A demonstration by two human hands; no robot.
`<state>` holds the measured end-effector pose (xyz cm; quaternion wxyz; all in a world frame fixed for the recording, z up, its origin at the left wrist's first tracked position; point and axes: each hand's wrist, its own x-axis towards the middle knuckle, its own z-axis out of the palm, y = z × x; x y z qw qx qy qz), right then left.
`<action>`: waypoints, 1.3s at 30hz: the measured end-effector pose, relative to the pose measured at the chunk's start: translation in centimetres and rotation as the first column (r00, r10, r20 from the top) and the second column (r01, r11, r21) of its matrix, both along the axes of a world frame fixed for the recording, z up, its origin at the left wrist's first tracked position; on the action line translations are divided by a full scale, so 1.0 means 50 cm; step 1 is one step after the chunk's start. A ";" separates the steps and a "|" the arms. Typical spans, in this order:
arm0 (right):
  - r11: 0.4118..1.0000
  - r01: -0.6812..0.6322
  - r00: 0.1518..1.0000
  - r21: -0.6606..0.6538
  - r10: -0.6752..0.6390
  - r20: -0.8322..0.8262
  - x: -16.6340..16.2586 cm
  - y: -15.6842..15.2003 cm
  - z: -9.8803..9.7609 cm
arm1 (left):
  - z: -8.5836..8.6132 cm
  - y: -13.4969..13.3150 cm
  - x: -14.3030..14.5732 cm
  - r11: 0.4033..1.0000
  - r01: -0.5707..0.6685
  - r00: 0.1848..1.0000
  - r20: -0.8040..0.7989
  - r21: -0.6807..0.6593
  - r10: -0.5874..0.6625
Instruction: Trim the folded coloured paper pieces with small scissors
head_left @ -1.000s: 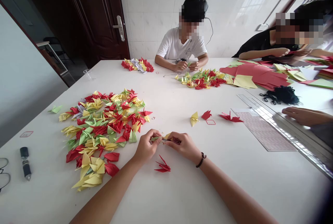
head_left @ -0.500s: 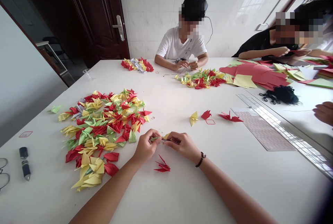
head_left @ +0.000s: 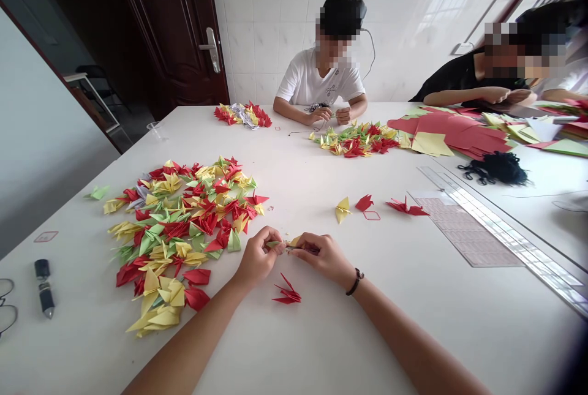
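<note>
My left hand (head_left: 261,255) pinches a small green folded paper crane (head_left: 274,243) between thumb and fingers. Close on its right, my right hand (head_left: 324,255) is closed on a thin dark item that its fingers mostly hide; I cannot tell its kind. A bit of yellow paper (head_left: 294,240) shows at the right fingertips, and the two hands almost meet. Below them a red paper crane (head_left: 288,291) lies on the white table (head_left: 294,346). Tiny scraps are scattered by the fingertips. Left of my hands spreads a large pile of red, yellow and green paper cranes (head_left: 184,217).
Ahead to the right lie a yellow crane (head_left: 342,209) and a red crane (head_left: 407,206). A clear ruler (head_left: 487,223), black thread (head_left: 496,167) and coloured paper sheets (head_left: 452,128) are farther right. Across sits a co-worker (head_left: 321,79). A pen (head_left: 45,288) lies at left.
My hands have hardly moved. At the right edge another person's hand has gone out of view. The person in black has lowered their hands slightly and shifted them left.
</note>
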<state>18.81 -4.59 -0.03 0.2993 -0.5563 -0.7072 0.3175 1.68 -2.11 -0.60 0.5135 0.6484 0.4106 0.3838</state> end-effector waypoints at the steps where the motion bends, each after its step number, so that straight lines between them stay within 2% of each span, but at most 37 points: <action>1: 1.000 -0.003 1.000 -0.008 0.003 -0.013 0.000 0.000 0.000 | 0.001 0.000 0.000 1.000 0.007 1.000 0.017 -0.011 -0.007; 10: 0.996 -0.056 0.990 -0.064 0.047 -0.135 0.001 0.001 0.003 | 0.001 0.007 -0.002 0.987 0.093 0.982 0.178 -0.129 -0.069; 16: 0.997 -0.037 0.979 -0.063 0.024 -0.202 0.000 0.001 0.005 | 0.000 0.009 0.000 0.986 0.010 0.983 0.182 -0.169 0.022; 19: 1.000 -0.004 0.972 -0.031 -0.003 -0.234 0.000 0.000 0.007 | -0.001 0.006 0.001 0.988 0.000 0.988 0.153 -0.151 0.023; 24: 0.989 0.103 0.984 0.109 -0.085 -0.157 -0.006 -0.005 -0.001 | -0.006 -0.005 0.006 0.999 -0.046 0.998 0.040 0.018 0.045; 29: 0.997 0.038 0.983 0.071 -0.024 -0.183 -0.017 -0.008 -0.009 | -0.020 -0.018 0.010 0.980 0.025 0.999 -0.043 0.199 -0.017; 34: 0.999 -0.019 0.979 0.044 0.028 -0.201 -0.022 -0.010 -0.006 | -0.028 -0.021 0.009 0.956 0.079 0.994 -0.100 0.283 -0.053; 36: 0.998 0.029 0.976 0.065 -0.014 -0.215 -0.021 -0.010 -0.007 | -0.025 -0.021 0.008 0.942 0.066 0.991 -0.130 0.328 -0.024; 39: 0.970 0.215 0.938 0.112 -0.173 -0.301 -0.013 -0.004 -0.013 | -0.019 -0.023 0.006 0.889 0.026 0.978 -0.195 0.457 0.072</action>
